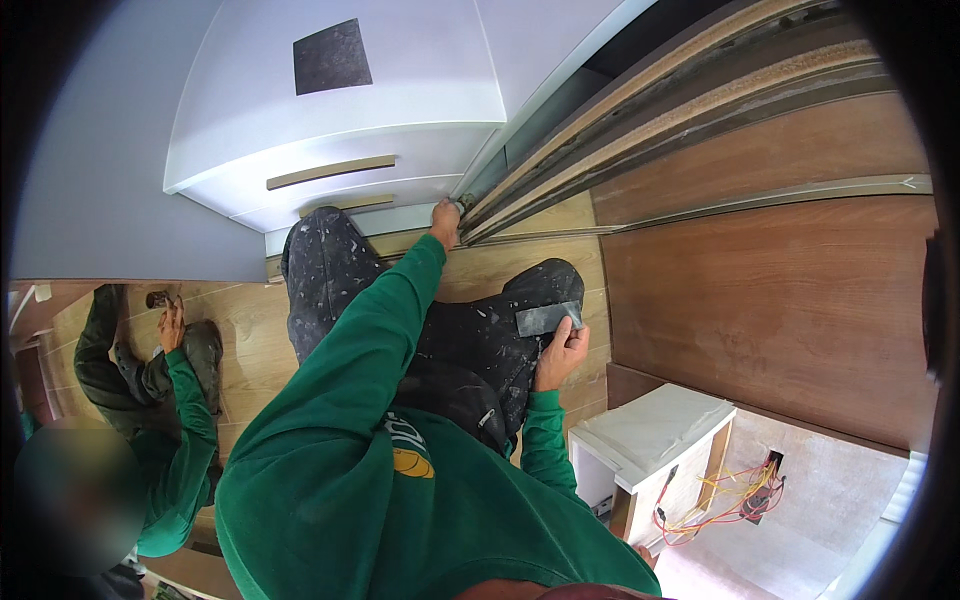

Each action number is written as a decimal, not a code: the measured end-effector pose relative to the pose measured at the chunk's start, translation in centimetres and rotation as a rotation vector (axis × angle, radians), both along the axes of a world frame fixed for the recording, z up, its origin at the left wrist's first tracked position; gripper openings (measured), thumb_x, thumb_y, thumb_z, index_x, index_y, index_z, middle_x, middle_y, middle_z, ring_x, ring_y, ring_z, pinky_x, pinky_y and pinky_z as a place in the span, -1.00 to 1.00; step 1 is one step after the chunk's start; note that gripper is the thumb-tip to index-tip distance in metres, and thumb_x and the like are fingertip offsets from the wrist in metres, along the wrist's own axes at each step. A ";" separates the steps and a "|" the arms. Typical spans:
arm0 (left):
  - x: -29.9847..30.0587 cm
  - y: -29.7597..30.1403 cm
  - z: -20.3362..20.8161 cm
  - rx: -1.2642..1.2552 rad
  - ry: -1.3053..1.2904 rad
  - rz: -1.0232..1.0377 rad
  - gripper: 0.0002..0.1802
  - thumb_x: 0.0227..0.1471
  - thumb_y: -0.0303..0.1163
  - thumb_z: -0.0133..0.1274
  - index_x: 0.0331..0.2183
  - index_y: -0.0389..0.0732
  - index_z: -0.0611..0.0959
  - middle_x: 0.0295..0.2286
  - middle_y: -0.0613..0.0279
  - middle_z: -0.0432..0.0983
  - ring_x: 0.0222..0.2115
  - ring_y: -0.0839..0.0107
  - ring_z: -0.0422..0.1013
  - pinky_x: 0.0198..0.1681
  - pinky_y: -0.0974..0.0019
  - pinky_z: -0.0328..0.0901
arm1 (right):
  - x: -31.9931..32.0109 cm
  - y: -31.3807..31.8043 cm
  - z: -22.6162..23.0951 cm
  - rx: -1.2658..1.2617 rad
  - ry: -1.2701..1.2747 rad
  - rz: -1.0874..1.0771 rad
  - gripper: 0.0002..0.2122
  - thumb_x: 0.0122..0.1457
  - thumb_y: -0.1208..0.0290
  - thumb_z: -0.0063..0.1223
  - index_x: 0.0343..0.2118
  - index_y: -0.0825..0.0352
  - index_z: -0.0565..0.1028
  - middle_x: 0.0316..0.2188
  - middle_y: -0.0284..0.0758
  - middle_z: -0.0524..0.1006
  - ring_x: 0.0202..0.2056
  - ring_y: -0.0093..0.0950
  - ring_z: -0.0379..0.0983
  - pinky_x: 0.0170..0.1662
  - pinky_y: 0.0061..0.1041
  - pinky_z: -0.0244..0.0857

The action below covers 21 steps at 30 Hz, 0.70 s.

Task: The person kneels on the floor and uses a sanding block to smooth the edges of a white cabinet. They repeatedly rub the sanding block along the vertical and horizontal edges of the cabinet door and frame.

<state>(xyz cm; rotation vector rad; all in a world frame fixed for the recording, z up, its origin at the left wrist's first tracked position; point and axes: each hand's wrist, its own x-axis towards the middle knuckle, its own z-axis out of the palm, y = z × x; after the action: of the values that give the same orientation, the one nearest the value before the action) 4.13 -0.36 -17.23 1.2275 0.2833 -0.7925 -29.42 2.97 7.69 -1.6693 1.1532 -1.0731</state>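
My left hand [446, 222] reaches far forward to the low corner where the white drawer cabinet [420, 80] meets the door tracks. Its fingers are closed by a small brownish thing there; what they hold is too small to make out. My right hand [564, 352] rests near my right knee, pinching a flat grey rectangular plate [542, 319] between thumb and fingers. The plate lies over my dark, paint-flecked trousers [470, 330]. Two drawers with gold handles [332, 172] are just ahead of my left knee.
Upright door panels [700, 90] with raw edges stand at the far right, beside a brown wood panel [770, 290]. Near right is a small white cabinet [650, 430] with loose wires [735, 495]. A green-sleeved figure [180, 430], possibly a reflection, appears at left above wood-look flooring [250, 320].
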 end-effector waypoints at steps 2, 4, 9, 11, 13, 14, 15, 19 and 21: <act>-5.5 -1.8 3.8 0.087 -0.030 -0.151 -0.34 0.26 -0.48 -0.17 0.36 -0.36 0.37 0.21 -0.11 0.46 0.19 0.12 0.39 0.27 0.20 0.21 | -2.7 -0.3 -0.1 -0.012 0.044 -0.075 -0.73 0.48 0.32 0.09 -0.32 0.41 0.42 -0.44 -0.44 0.39 -0.35 -0.61 0.24 -0.28 -0.47 0.21; -5.3 -0.9 4.3 0.106 -0.123 -0.135 -0.33 0.24 -0.49 -0.18 0.37 -0.39 0.34 0.22 -0.15 0.45 0.22 0.10 0.37 0.30 0.19 0.19 | -2.0 -0.2 0.0 -0.014 0.023 -0.048 -0.74 0.48 0.33 0.09 -0.32 0.41 0.42 -0.44 -0.44 0.39 -0.34 -0.62 0.24 -0.28 -0.48 0.21; -4.6 -0.4 5.1 0.131 -0.304 -0.053 -0.30 0.23 -0.47 -0.11 0.36 -0.47 0.31 0.24 -0.29 0.41 0.27 -0.02 0.34 0.34 0.15 0.16 | -0.7 -0.2 0.1 0.007 -0.010 -0.008 -0.74 0.48 0.34 0.09 -0.32 0.41 0.43 -0.45 -0.44 0.38 -0.35 -0.62 0.24 -0.29 -0.48 0.21; -3.5 -0.4 5.8 0.144 -0.417 -0.018 -0.29 0.26 -0.40 -0.08 0.37 -0.49 0.29 0.27 -0.33 0.36 0.31 -0.08 0.28 0.38 0.13 0.11 | -0.1 -0.3 -0.4 0.008 -0.007 0.011 -0.74 0.48 0.34 0.09 -0.32 0.41 0.43 -0.45 -0.45 0.38 -0.36 -0.62 0.23 -0.29 -0.48 0.21; -4.9 -0.5 8.4 0.103 -0.404 -0.039 -0.24 0.35 -0.23 -0.07 0.38 -0.54 0.22 0.36 -0.38 0.18 0.42 -0.14 0.09 0.46 0.13 -0.03 | -0.7 -0.6 -0.9 0.015 0.003 -0.017 -0.74 0.48 0.34 0.10 -0.33 0.41 0.43 -0.45 -0.45 0.38 -0.36 -0.62 0.23 -0.30 -0.47 0.21; -6.1 -0.8 11.0 0.054 -0.375 -0.079 -0.22 0.36 -0.21 -0.11 0.38 -0.55 0.19 0.39 -0.38 0.11 0.44 -0.13 0.02 0.48 0.13 -0.07 | -1.5 -0.6 -0.8 0.022 0.009 -0.044 -0.74 0.47 0.34 0.10 -0.33 0.41 0.43 -0.45 -0.44 0.38 -0.36 -0.62 0.23 -0.30 -0.47 0.21; -7.0 -0.9 13.6 0.009 -0.348 -0.111 -0.21 0.38 -0.19 -0.14 0.39 -0.56 0.15 0.41 -0.38 0.04 0.46 -0.13 -0.05 0.49 0.14 -0.12 | -2.0 -0.6 -0.6 0.030 0.011 -0.063 -0.74 0.47 0.34 0.10 -0.33 0.41 0.42 -0.45 -0.44 0.38 -0.37 -0.62 0.24 -0.30 -0.47 0.22; -6.6 0.3 16.8 -0.059 -0.391 -0.104 -0.18 0.41 -0.11 -0.16 0.39 -0.57 0.15 0.42 -0.28 0.05 0.47 -0.05 -0.07 0.50 0.20 -0.19 | -1.8 -0.1 -0.4 0.010 -0.013 -0.024 -0.74 0.47 0.34 0.10 -0.33 0.41 0.43 -0.45 -0.44 0.39 -0.37 -0.60 0.25 -0.29 -0.46 0.23; -7.1 -0.7 19.3 -0.110 -0.395 -0.081 -0.12 0.46 -0.03 -0.22 0.42 -0.57 -0.01 0.46 -0.37 -0.22 0.51 -0.08 -0.33 0.53 0.15 -0.33 | -1.7 -0.2 -0.6 0.006 -0.007 -0.018 -0.75 0.47 0.35 0.10 -0.33 0.41 0.43 -0.46 -0.43 0.40 -0.37 -0.60 0.25 -0.29 -0.45 0.23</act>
<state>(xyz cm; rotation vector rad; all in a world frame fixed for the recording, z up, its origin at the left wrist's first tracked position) -3.00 -1.11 2.11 1.2674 -0.1313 -0.6090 -31.10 2.73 7.09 -1.6524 1.1684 -1.0845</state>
